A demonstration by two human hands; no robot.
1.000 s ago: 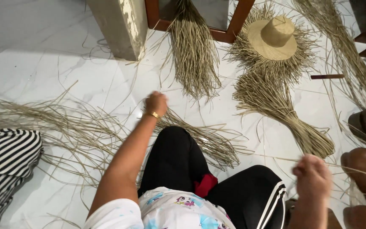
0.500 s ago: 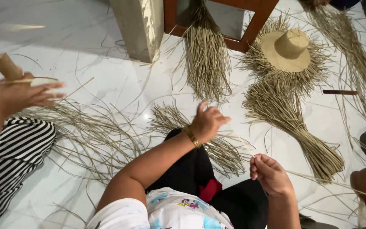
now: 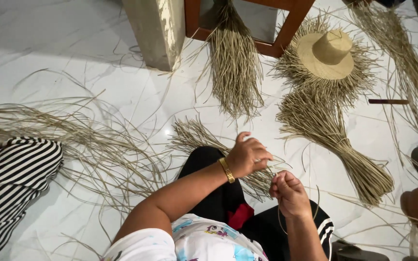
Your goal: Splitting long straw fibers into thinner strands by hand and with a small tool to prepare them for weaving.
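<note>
Together — both hands (image 3: 267,174) pinching straw strands (image 3: 286,166)

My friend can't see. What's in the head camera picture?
A person's left hand and right hand pinch thin dry straw strands above their lap. Straw bundles and a half-woven straw hat lie on the white floor.

Both hands, left (image 3: 248,155) and right (image 3: 289,192), pinch thin straw strands (image 3: 310,212) above a straw bundle (image 3: 218,145).

Gold bangle (image 3: 227,169) on the left wrist; white printed top (image 3: 194,241); black trousers (image 3: 218,203) with white side stripes.
</note>
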